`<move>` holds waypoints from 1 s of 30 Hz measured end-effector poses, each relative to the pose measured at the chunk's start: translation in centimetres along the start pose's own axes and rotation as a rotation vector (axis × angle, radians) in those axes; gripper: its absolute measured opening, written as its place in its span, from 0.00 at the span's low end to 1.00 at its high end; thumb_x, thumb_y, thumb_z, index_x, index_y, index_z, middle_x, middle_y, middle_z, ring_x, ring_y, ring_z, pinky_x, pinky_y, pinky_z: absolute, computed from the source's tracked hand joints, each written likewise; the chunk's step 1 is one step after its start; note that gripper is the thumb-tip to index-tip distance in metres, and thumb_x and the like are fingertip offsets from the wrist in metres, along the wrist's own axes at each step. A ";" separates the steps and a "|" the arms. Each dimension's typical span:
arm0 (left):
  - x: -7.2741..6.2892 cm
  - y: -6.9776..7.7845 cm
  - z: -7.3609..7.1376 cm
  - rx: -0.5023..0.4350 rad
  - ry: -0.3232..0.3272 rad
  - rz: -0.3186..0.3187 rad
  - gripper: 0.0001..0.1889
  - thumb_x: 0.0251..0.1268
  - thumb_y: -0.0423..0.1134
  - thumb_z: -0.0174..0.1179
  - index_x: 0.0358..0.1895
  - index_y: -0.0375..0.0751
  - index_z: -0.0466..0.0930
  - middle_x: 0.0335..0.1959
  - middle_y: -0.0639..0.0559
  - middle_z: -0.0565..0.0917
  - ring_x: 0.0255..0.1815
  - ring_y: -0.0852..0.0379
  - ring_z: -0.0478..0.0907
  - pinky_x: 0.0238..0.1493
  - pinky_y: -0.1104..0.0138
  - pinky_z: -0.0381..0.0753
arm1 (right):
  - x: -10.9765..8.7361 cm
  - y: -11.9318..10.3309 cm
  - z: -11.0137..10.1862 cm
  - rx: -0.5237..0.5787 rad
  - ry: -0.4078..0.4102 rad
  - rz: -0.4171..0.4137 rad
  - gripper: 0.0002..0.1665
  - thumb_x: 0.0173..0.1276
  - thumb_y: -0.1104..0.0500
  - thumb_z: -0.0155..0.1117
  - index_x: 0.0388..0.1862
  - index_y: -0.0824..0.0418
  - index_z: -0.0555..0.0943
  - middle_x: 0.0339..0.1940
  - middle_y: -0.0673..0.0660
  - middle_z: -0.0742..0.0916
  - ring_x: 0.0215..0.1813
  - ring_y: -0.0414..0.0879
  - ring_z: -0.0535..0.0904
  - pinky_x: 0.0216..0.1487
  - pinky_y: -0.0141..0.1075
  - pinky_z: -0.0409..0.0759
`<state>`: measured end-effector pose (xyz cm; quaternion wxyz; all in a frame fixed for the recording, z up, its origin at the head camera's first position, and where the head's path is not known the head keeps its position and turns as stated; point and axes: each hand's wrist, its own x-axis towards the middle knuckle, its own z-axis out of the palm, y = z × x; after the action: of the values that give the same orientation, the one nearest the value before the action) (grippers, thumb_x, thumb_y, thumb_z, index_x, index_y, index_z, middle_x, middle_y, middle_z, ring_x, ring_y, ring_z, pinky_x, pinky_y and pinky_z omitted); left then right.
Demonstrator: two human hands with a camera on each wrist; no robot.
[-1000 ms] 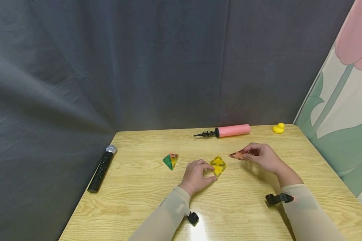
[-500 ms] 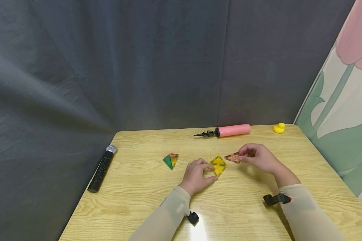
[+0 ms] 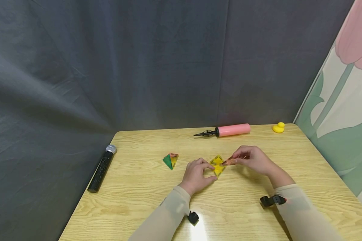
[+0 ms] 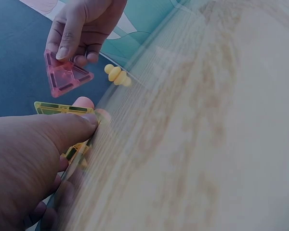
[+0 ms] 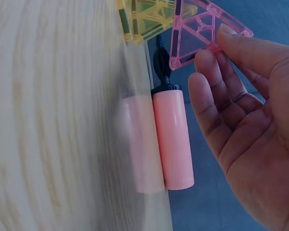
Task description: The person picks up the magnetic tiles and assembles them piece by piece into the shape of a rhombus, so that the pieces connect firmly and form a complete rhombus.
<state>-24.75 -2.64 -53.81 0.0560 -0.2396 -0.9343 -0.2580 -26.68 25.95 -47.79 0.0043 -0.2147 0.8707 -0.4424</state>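
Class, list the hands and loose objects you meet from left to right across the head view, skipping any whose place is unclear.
Black microphone → multicoloured tile shape → left hand → yellow magnetic tiles → pink magnetic tile → right hand → yellow toy duck

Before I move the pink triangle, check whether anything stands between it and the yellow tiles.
Nothing visible does: the pink triangle, pinched in the right hand, is beside the yellow tiles; the left hand is on their opposite side.

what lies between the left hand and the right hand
In the head view, yellow tiles at the left hand, then the pink triangle that the right hand pinches.
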 end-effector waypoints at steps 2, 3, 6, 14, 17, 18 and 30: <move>0.0 0.0 0.0 -0.001 0.002 0.003 0.17 0.61 0.62 0.74 0.51 0.66 0.90 0.49 0.68 0.79 0.51 0.64 0.76 0.56 0.62 0.73 | 0.2 0.2 0.3 -0.011 -0.003 -0.005 0.10 0.68 0.67 0.75 0.41 0.51 0.91 0.39 0.48 0.90 0.39 0.45 0.82 0.39 0.35 0.81; 0.0 0.0 0.0 -0.001 0.003 0.004 0.17 0.61 0.62 0.74 0.51 0.66 0.90 0.49 0.68 0.79 0.51 0.64 0.76 0.56 0.62 0.73 | 0.2 0.3 0.5 -0.019 -0.006 -0.013 0.11 0.68 0.67 0.75 0.41 0.50 0.91 0.39 0.47 0.89 0.39 0.45 0.82 0.39 0.35 0.81; 0.0 0.0 0.0 -0.003 0.004 0.008 0.17 0.61 0.62 0.74 0.51 0.66 0.90 0.49 0.68 0.79 0.51 0.64 0.76 0.56 0.62 0.73 | 0.4 0.3 0.9 -0.037 -0.008 -0.021 0.13 0.67 0.67 0.76 0.40 0.47 0.91 0.38 0.44 0.89 0.38 0.45 0.82 0.38 0.35 0.81; 0.1 0.0 -0.2 -0.008 0.004 0.015 0.17 0.61 0.61 0.74 0.52 0.66 0.89 0.49 0.69 0.79 0.50 0.64 0.75 0.57 0.61 0.73 | 0.5 0.3 1.8 -0.007 -0.014 -0.061 0.13 0.67 0.68 0.75 0.40 0.48 0.92 0.38 0.49 0.90 0.39 0.43 0.83 0.41 0.35 0.81; 0.1 0.0 -0.1 -0.008 0.006 0.016 0.17 0.61 0.61 0.75 0.52 0.66 0.90 0.49 0.69 0.79 0.50 0.64 0.75 0.56 0.61 0.73 | 0.5 0.4 2.1 0.003 -0.023 -0.073 0.13 0.67 0.68 0.75 0.40 0.49 0.92 0.38 0.50 0.89 0.40 0.43 0.82 0.41 0.35 0.81; 0.1 0.0 -0.1 -0.008 0.007 0.017 0.17 0.61 0.61 0.75 0.52 0.66 0.90 0.49 0.69 0.79 0.50 0.64 0.75 0.56 0.61 0.73 | 0.5 0.5 2.1 0.004 -0.025 -0.076 0.12 0.67 0.68 0.75 0.40 0.49 0.92 0.38 0.50 0.89 0.40 0.43 0.82 0.41 0.35 0.81; 0.1 -0.1 -0.1 -0.006 0.006 0.018 0.17 0.61 0.61 0.74 0.52 0.66 0.90 0.49 0.69 0.79 0.50 0.64 0.76 0.56 0.61 0.72 | 0.5 0.2 2.9 -0.007 -0.049 -0.033 0.12 0.67 0.67 0.75 0.40 0.48 0.92 0.38 0.46 0.89 0.42 0.43 0.83 0.42 0.36 0.82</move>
<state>-24.88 -2.67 -53.76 0.0603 -0.2477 -0.9311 -0.2610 -26.67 23.63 -49.57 0.0174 -0.2396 0.8684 -0.4338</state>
